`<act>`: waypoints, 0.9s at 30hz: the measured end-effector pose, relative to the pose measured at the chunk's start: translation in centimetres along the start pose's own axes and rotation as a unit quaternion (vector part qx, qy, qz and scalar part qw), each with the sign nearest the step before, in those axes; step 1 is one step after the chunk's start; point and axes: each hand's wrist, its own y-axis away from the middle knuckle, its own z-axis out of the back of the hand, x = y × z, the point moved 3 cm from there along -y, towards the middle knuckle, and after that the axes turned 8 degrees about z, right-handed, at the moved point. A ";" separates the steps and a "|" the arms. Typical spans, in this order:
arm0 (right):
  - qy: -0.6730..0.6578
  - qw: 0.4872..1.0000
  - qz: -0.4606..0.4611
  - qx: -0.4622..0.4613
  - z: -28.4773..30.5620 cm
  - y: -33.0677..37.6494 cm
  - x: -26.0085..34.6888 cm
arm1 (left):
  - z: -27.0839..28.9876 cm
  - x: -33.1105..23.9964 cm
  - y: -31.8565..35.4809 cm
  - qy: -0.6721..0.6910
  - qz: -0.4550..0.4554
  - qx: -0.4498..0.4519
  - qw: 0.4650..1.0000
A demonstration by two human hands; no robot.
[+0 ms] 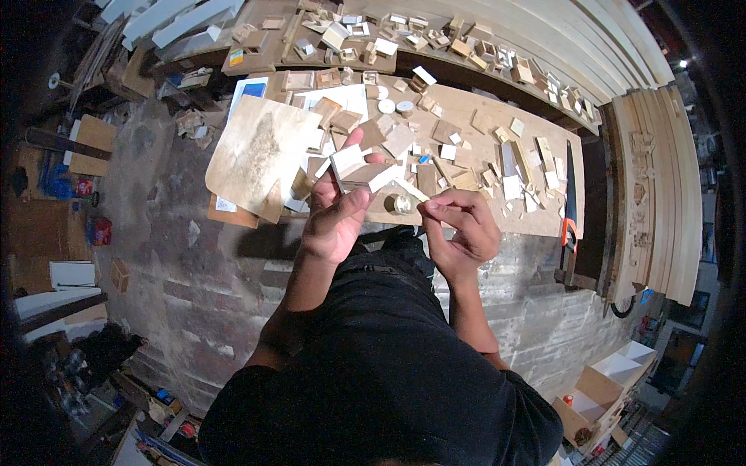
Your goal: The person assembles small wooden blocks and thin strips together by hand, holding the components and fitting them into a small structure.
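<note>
My left hand [332, 225] is closed around a small open piece of joined panels [368, 177], white on some faces and wood-brown on others. It is raised above the near edge of the worktable [536, 221]. To its right, my right hand [466, 233] pinches a thin pale stick [412, 189] between thumb and fingertips. The stick's far end points toward the panel piece; whether they touch, I cannot tell. Just below the stick stands a small round pot [400, 204] with pale contents, close to the table's front edge.
Loose wood and white board offcuts cover much of the table. A large stained sheet [260, 151] lies at the left. An orange-handled handsaw [570, 206] rests along the right edge. Behind, a shelf [435, 66] carries many small wooden pieces. Long boards [668, 194] are stacked at right.
</note>
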 end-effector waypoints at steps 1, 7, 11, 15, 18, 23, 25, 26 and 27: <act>-0.013 1.000 -0.003 -0.018 0.0 0.1 -0.1 | 0.0 0.0 0.0 0.002 0.004 0.002 1.000; -0.083 0.996 0.001 -0.017 -1.6 -0.2 0.6 | 0.3 0.2 -0.2 0.028 0.018 0.025 0.999; -0.042 0.999 -0.010 -0.028 -2.2 0.4 -0.1 | 0.2 -0.1 -0.3 0.038 0.009 0.028 0.999; -0.035 0.996 -0.032 -0.069 -2.2 0.7 -0.9 | 0.6 -0.3 -0.4 0.050 0.003 0.034 0.998; -0.044 0.998 -0.021 -0.049 -2.6 0.5 -0.5 | 0.8 -0.1 -0.5 0.052 -0.008 0.028 0.998; -0.092 0.995 -0.025 -0.009 -3.5 0.3 1.4 | 1.0 0.2 -0.7 0.038 0.004 0.027 0.999; -0.091 0.995 -0.027 -0.023 -3.4 0.3 1.3 | 1.2 0.3 -0.8 0.041 0.013 0.034 0.999; -0.091 0.995 -0.028 -0.030 -3.4 0.3 1.2 | 1.2 0.3 -0.7 0.046 0.017 0.038 0.998; -0.075 0.996 -0.019 -0.032 -3.4 0.4 0.9 | 1.1 0.4 -0.7 0.051 0.022 0.042 0.998</act>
